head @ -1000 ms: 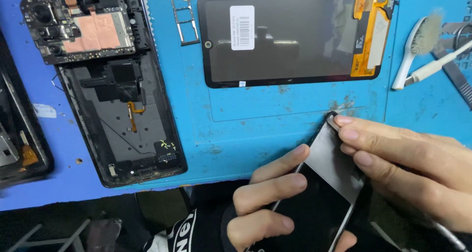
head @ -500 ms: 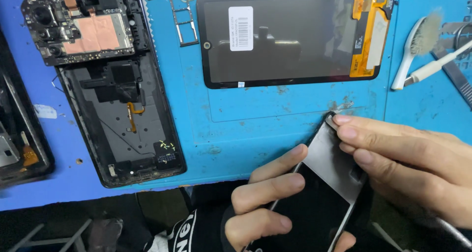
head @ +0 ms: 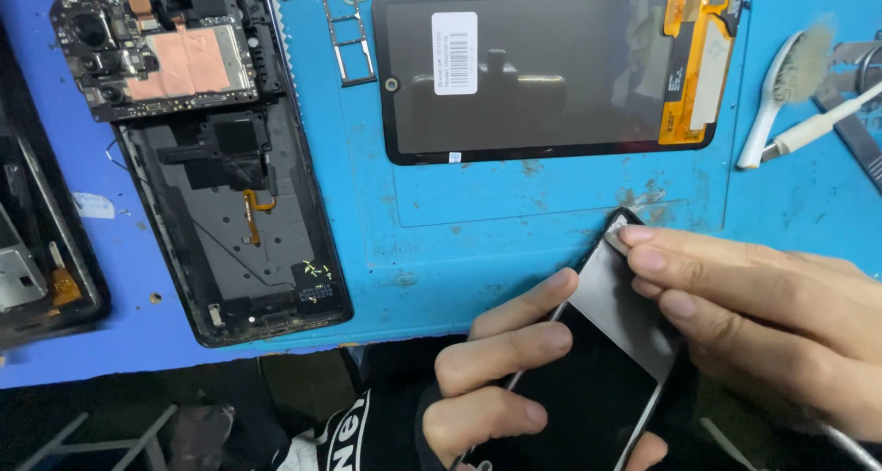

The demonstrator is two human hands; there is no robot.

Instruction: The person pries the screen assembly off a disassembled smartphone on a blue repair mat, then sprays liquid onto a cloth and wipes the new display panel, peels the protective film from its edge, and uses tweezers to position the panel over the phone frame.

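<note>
We hold one phone [head: 597,370] tilted at the near right edge of the blue surface [head: 514,241], its far corner over the mat. Our left hand [head: 501,370] grasps it from the left side, three fingers curled over the dark glass. Our right hand [head: 763,315] pinches a grey film [head: 625,306] at the phone's far corner, fingertips pressed on it. We count one loose screen [head: 542,76] lying flat at the far side, with one white sticker and one orange ribbon on it. To its left lies one small metal card tray [head: 347,39]. Further left lies one opened phone body [head: 202,149] showing one circuit board. At the far left edge sits part of another dark frame [head: 37,250]. Far right, we see one white brush [head: 781,85].
</note>
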